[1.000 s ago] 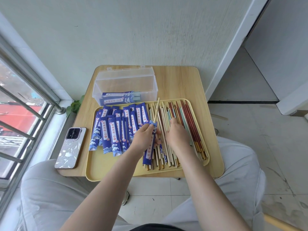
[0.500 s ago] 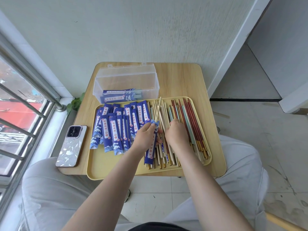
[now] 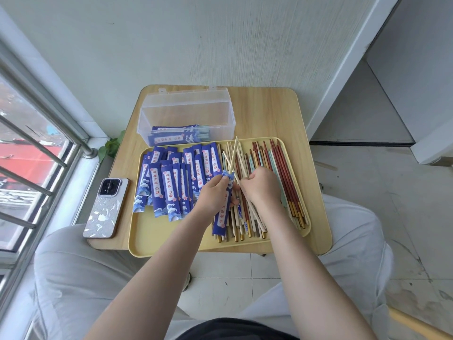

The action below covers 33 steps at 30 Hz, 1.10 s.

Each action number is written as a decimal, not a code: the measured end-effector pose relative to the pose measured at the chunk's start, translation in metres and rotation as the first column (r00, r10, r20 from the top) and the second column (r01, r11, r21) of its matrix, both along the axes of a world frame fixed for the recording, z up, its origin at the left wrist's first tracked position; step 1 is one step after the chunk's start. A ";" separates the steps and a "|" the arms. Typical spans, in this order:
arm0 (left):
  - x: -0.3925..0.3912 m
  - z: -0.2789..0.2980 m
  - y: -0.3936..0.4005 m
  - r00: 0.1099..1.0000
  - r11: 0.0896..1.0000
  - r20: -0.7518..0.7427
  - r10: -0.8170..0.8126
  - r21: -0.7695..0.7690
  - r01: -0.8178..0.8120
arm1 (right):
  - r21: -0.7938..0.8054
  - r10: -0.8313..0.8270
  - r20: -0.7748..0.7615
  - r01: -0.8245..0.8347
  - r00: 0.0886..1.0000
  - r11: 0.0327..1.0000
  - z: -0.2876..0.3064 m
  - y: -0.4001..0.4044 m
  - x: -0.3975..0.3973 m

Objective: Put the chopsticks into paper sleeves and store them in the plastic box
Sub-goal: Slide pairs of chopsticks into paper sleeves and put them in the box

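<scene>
Blue paper sleeve [image 3: 223, 207] pinched near its top by left hand [image 3: 212, 195] – pale chopstick [image 3: 232, 154] sticking out | right hand [image 3: 261, 186] curled on another pale stick beside it | both over yellow tray [image 3: 171, 238] | plastic box [image 3: 186, 116] behind tray – filled sleeves inside

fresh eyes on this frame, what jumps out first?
The two hands at the tray's middle: the left hand holds a blue paper sleeve with a pale chopstick poking out its top. Blue sleeves fan across the yellow tray on the left, mixed chopsticks on the right.
</scene>
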State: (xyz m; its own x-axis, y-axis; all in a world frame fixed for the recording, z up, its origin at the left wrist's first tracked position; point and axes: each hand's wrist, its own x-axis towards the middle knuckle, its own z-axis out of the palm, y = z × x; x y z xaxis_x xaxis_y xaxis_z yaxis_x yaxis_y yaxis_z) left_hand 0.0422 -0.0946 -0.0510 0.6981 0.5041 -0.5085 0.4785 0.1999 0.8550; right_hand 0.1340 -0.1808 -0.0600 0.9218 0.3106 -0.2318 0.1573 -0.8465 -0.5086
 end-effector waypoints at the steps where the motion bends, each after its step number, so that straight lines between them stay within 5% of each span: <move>1: -0.001 0.001 0.001 1.000 1.000 0.014 0.006 -0.013 -0.006 | 0.061 0.008 0.013 -0.008 1.000 0.998 0.003 -0.003 0.001; 7: -0.006 0.010 0.014 0.967 0.978 0.227 0.112 -0.196 -0.067 | 0.445 0.155 -0.199 -0.052 0.968 0.894 0.034 -0.020 0.006; 12: -0.004 0.021 0.020 0.968 0.992 0.244 0.063 -0.120 -0.035 | 0.476 0.304 -0.295 -0.136 0.906 0.869 0.040 -0.015 -0.002; 16: -0.013 0.017 0.034 0.930 0.959 0.235 0.284 -0.098 -0.268 | 0.480 0.386 -0.407 -0.165 0.828 0.861 0.041 -0.023 0.004; 19: -0.018 0.018 0.042 0.869 0.904 0.259 0.422 -0.190 -0.382 | 0.602 0.302 -0.451 0.037 0.840 0.798 0.038 -0.032 0.011; 21: -0.018 0.022 0.041 0.845 0.878 0.267 0.464 -0.262 -0.400 | 0.729 0.223 -0.558 0.344 0.799 0.592 0.038 -0.032 0.011; 24: -0.016 0.021 0.035 0.845 0.877 0.286 0.453 -0.312 -0.365 | 0.703 0.230 -0.711 0.660 0.665 0.266 0.037 -0.023 0.003; 28: -0.010 0.024 0.020 0.868 0.904 0.307 0.391 -0.303 -0.300 | 0.652 0.199 -0.758 0.714 0.621 0.255 0.035 0.004 -0.021; 33: -0.011 0.026 0.021 0.918 0.948 0.284 0.277 -0.239 -0.212 | 0.699 0.013 -0.695 0.671 0.719 0.246 0.041 0.014 -0.022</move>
